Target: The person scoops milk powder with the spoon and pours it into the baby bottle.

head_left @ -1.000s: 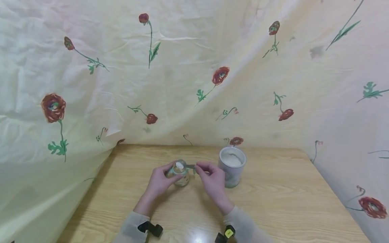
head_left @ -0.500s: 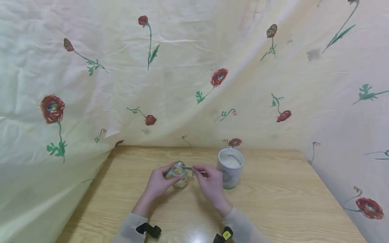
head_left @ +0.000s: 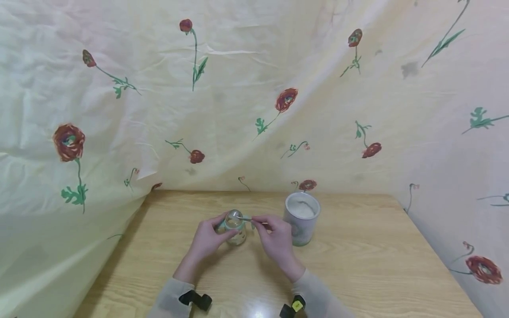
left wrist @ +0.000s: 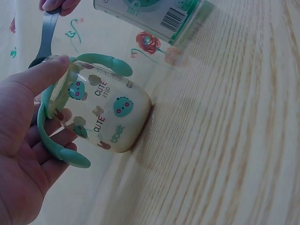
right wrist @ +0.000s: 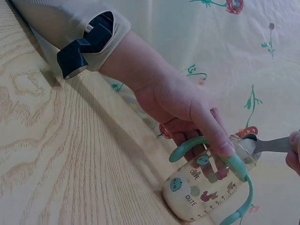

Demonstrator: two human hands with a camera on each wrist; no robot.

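My left hand (head_left: 208,237) grips a clear baby bottle (left wrist: 112,105) round its neck, just below the open mouth. The bottle has mint-green side handles (right wrist: 238,166) and printed cartoon faces, and it stands upright on the table with something pale inside. Between thumb and fingers my right hand (head_left: 276,236) pinches the grey handle of a measuring scoop (right wrist: 272,145). The scoop's bowl sits tipped at the bottle's mouth, and white powder shows there in the right wrist view.
An open can (head_left: 303,227) of white powder stands just beyond my right hand. The wooden table (head_left: 358,256) ends at a hanging cloth (head_left: 238,110) printed with red flowers, behind and at both sides.
The scoop has turned over at the bottle's mouth; the white heap seen in its bowl a second ago no longer shows in the head view. The left hand keeps its grip.
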